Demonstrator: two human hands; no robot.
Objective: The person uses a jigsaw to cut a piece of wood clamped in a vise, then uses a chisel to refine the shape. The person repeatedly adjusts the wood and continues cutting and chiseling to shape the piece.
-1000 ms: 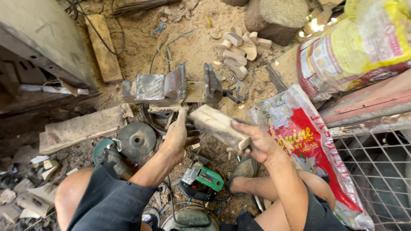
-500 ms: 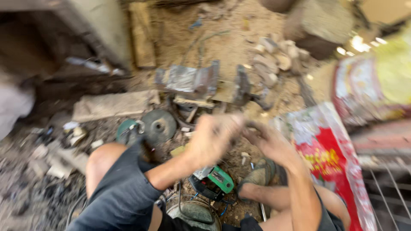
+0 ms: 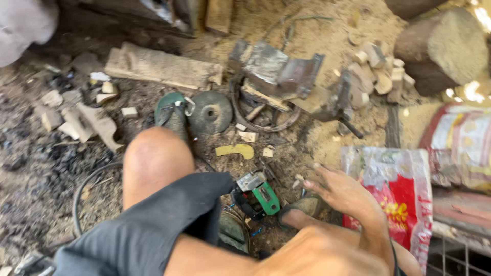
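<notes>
Right hand (image 3: 343, 193): open, fingers spread, nothing held; hovers over the sawdust-covered ground (image 3: 317, 30), just left of a red-and-white printed sack (image 3: 394, 199).

Left hand: not in view; its grip cannot be told.

Green power tool (image 3: 258, 191): lies on the ground near the person, between the bare knee (image 3: 153, 158) at left and the right hand, close to but apart from the fingertips. A dark cable (image 3: 87, 184) loops over the ground left of the knee.

Green angle grinder with grey disc (image 3: 197, 111): farther off, just beyond the knee.

Yellowish curved wood offcut (image 3: 235, 150): between the grinder and the green power tool.

Metal bracket assembly (image 3: 276, 69): far centre, with a dark ring (image 3: 263, 115) on its near side.

Wooden plank (image 3: 161, 66): far left of the metal assembly, lying flat.

Pile of small cut wood blocks (image 3: 378, 71): far right, beside a log section (image 3: 442, 48).

Scattered wood chips (image 3: 82, 120): left, on darker soil.

Dark shorts (image 3: 153, 230): cover the near thigh.
</notes>
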